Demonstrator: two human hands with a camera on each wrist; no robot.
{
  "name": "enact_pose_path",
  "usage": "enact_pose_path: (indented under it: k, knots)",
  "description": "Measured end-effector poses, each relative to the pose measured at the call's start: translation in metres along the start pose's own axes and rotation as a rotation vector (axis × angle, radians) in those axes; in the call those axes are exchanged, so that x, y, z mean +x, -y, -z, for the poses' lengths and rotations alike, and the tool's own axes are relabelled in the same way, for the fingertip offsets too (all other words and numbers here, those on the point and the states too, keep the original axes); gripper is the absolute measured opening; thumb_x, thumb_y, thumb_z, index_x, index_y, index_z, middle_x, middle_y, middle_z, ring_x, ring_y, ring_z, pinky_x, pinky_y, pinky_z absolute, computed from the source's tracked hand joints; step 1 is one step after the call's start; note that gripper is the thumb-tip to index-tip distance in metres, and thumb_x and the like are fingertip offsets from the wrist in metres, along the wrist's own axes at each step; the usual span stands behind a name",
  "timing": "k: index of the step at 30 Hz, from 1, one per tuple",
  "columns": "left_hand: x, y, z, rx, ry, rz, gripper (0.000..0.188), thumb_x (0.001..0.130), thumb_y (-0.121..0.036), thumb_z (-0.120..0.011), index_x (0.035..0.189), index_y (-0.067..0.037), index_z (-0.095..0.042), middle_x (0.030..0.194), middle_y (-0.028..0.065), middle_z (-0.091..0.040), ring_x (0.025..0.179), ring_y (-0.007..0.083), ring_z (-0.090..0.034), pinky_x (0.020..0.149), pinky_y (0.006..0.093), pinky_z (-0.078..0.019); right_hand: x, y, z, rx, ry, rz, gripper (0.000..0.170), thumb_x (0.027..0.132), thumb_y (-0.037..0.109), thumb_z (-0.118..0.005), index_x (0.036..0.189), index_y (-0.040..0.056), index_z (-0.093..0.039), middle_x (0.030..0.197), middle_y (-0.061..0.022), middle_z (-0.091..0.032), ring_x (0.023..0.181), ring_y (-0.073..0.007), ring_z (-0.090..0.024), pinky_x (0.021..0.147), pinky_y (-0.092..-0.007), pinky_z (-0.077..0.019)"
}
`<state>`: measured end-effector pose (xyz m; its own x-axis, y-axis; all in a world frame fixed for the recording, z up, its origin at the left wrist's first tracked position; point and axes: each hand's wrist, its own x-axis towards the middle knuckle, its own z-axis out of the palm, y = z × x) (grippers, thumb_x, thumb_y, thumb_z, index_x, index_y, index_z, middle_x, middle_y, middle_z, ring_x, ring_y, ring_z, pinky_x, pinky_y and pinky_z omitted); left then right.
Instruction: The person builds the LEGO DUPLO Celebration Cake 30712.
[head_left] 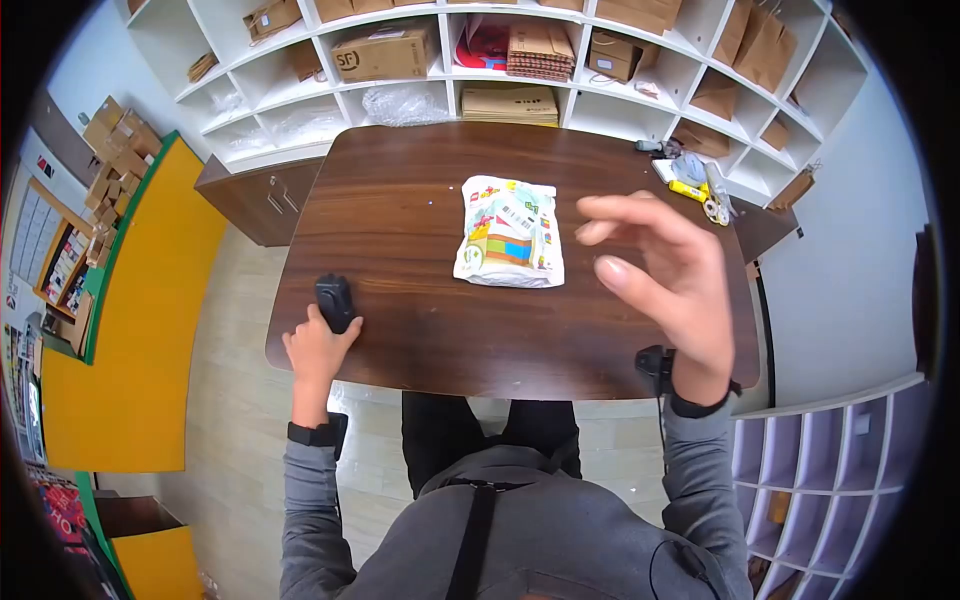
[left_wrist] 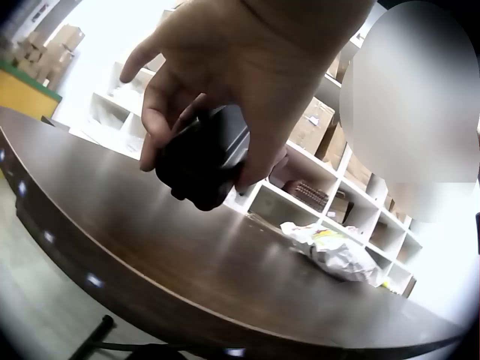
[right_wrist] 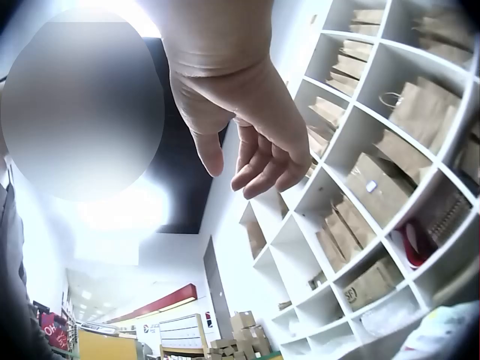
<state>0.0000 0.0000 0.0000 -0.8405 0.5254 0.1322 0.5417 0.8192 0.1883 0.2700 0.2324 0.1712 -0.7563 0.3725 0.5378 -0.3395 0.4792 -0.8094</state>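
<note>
My left hand [head_left: 317,350] is at the table's left front, its fingers and thumb curled round a small black handheld device [head_left: 336,303]. In the left wrist view, the dark glossy body of the device [left_wrist: 206,161] shows between thumb and fingers. My right hand [head_left: 675,275] is raised over the right side of the table, fingers loosely bent, thumb apart from them, holding nothing. The right wrist view shows the same hand [right_wrist: 251,135] hanging in the air. Left of it, a white printed packet [head_left: 510,232] with colourful block pictures lies flat on the table.
The dark brown wooden table [head_left: 400,340] has rounded corners. At its back right lie a yellow tube [head_left: 687,190], a roll of tape [head_left: 715,211] and other small items. White shelves [head_left: 450,90] with paper bags and boxes stand behind; a yellow counter [head_left: 150,300] is at the left.
</note>
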Motion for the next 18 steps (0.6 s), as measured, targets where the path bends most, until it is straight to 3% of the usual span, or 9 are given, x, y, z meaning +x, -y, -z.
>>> enact_pose_path:
  k: [2, 3, 5, 12, 18]
  knots:
    - [-0.002, -0.001, -0.016, 0.211, -0.066, 0.043, 0.062, 0.067, -0.049, -0.069, 0.098, 0.002, -0.052, 0.072, 0.0195, -0.065, 0.071, 0.0357, -0.064, 0.090, 0.0499, -0.0358, -0.009, -0.034, 0.009, 0.113, -0.005, -0.156, 0.025, 0.082, 0.006, -0.063, 0.105, -0.0013, -0.060, 0.086, -0.0039, -0.059, 0.083, -0.0096, -0.055, 0.081, -0.0263, -0.0430]
    - [-0.002, 0.002, -0.020, 0.216, -0.036, 0.067, 0.062, 0.067, -0.049, -0.068, 0.101, 0.000, -0.051, 0.072, 0.0174, -0.066, 0.071, 0.0343, -0.064, 0.098, 0.0538, -0.0259, -0.015, -0.046, 0.009, 0.117, -0.005, -0.157, 0.025, 0.082, 0.006, -0.063, 0.105, -0.0013, -0.060, 0.086, -0.0039, -0.059, 0.083, -0.0096, -0.055, 0.081, -0.0263, -0.0430]
    - [-0.009, -0.001, -0.031, 0.258, -0.035, 0.107, 0.061, 0.067, -0.049, -0.068, 0.101, -0.001, -0.051, 0.073, 0.0171, -0.066, 0.071, 0.0338, -0.064, 0.100, 0.0542, -0.0243, -0.034, -0.070, 0.014, 0.173, -0.049, -0.272, 0.021, 0.083, 0.008, -0.063, 0.102, -0.0015, -0.060, 0.084, -0.0020, -0.060, 0.081, -0.0076, -0.054, 0.080, -0.0248, -0.0432]
    - [0.014, 0.023, -0.039, 0.416, -0.024, 0.212, 0.059, 0.069, -0.048, -0.068, 0.102, -0.003, -0.051, 0.081, 0.0134, -0.067, 0.075, 0.0301, -0.066, 0.106, 0.0559, -0.0152, -0.075, -0.116, 0.024, 0.132, -0.167, -0.409, 0.018, 0.085, 0.009, -0.062, 0.100, -0.0001, -0.061, 0.084, -0.0010, -0.061, 0.079, -0.0060, -0.054, 0.076, -0.0220, -0.0433]
    - [0.030, 0.030, -0.049, 0.465, 0.089, 0.294, 0.053, 0.073, -0.050, -0.065, 0.097, -0.003, -0.058, 0.084, 0.0126, -0.067, 0.080, 0.0290, -0.066, 0.106, 0.0560, -0.0150, -0.098, -0.150, 0.043, 0.133, -0.242, -0.533, 0.018, 0.085, 0.010, -0.062, 0.101, 0.0003, -0.060, 0.082, 0.0004, -0.061, 0.078, -0.0049, -0.055, 0.074, -0.0200, -0.0437]
